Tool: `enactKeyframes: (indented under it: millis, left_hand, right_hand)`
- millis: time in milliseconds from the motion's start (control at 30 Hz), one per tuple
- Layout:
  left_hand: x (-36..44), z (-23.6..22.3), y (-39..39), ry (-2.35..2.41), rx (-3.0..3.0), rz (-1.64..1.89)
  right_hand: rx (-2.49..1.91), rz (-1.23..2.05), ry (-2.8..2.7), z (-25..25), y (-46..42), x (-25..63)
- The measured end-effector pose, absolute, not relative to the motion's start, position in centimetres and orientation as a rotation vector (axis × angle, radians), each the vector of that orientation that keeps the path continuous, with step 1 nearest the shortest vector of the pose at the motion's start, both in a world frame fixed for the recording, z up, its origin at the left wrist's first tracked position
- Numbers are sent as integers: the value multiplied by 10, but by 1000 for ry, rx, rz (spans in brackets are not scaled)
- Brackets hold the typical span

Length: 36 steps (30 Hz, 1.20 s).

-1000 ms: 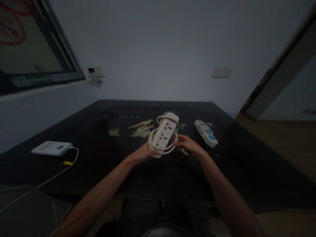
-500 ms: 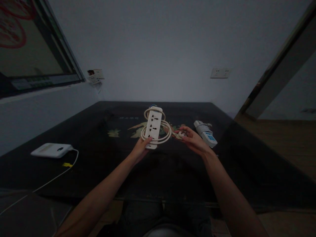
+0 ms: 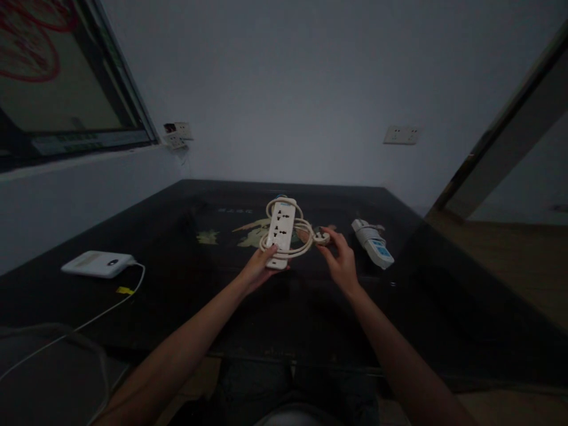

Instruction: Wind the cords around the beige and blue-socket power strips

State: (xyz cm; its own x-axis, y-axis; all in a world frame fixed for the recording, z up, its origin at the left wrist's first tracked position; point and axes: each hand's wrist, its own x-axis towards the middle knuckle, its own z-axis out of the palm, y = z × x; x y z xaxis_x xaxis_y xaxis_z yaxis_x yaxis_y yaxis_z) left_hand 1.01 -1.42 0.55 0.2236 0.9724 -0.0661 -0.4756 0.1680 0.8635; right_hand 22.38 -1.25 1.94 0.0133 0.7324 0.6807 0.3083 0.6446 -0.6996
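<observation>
So the left hand (image 3: 258,267) has the strip (image 3: 281,228) by its near end, thumb on top, up over the middle of the table (image 3: 248,313). Most of the fingers are tucked under it, so can't tell how they're placed. Right hand (image 3: 341,260) is pinching the plug (image 3: 321,238) between thumb and fingers, which cover part of it. The cord (image 3: 306,226) loops around the strip and some of it goes out of sight behind. Second strip (image 3: 373,244) sits to the right, its label too small to read. White cable (image 3: 95,318) runs off at the left edge, cut off there.
</observation>
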Motion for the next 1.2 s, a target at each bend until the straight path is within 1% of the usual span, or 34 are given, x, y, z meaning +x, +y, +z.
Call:
enactKeyframes:
  millis: [67, 167, 300, 500, 633, 867, 1067, 1200]
  left_hand:
    - [10, 3, -13, 757, 879, 1174]
    - [9, 1, -12, 791, 924, 1170]
    - [9, 2, -14, 789, 973, 1151]
    - [12, 5, -19, 819, 1043, 1118]
    - [13, 5, -18, 826, 1047, 1099]
    - [13, -3, -12, 884, 1045, 1118]
    - [11, -14, -10, 1020, 1197, 1194]
    - [9, -15, -8, 1072, 1339, 1179]
  right_hand:
    - [-888, 237, -1797, 19, -12, 229]
    - [-815, 129, -2054, 20, -10, 235]
    - [-797, 103, -2244, 21, -9, 240]
    - [-1019, 97, -2258, 20, -9, 240]
    - [-977, 75, -2329, 23, -10, 239]
    - [-952, 148, -2390, 24, -9, 243]
    - [-914, 296, -2413, 22, -5, 246]
    - [-928, 352, -2451, 18, 1, 245]
